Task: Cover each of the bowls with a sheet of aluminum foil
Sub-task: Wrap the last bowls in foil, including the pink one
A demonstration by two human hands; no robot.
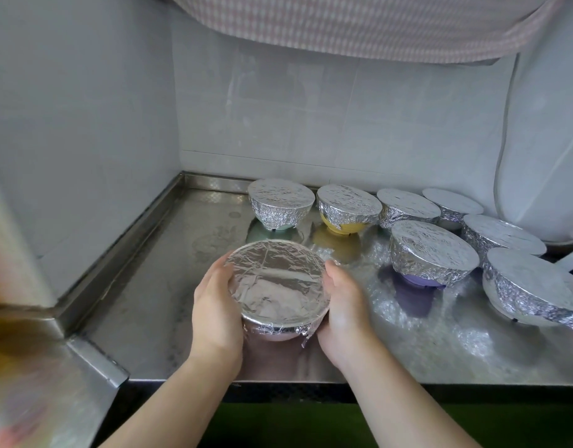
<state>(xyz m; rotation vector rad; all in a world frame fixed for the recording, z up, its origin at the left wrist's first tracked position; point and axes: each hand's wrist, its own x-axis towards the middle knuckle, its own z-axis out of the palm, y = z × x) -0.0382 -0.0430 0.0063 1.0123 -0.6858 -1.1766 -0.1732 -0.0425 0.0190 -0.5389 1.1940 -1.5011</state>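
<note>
Foil (277, 279) is lying stretched smooth over the top of the bowl (272, 334) I am holding at the middle of the steel desk (143, 286), its edges crimped down round the rim. I am cupping the bowl between both hands: my left hand (215, 313) is wrapping its left side and my right hand (341, 313) is wrapping its right side, fingers curled against the foil-covered wall. Behind it, a green bowl (280, 206) and a yellow bowl (346, 210) are standing near the back wall, each already wearing foil. To the right, a purple bowl (430, 253) and four more wrapped bowls are sitting close together, the nearest one (533, 289) by the right edge. A white cable (501, 156) is hanging down the wall behind them
</note>
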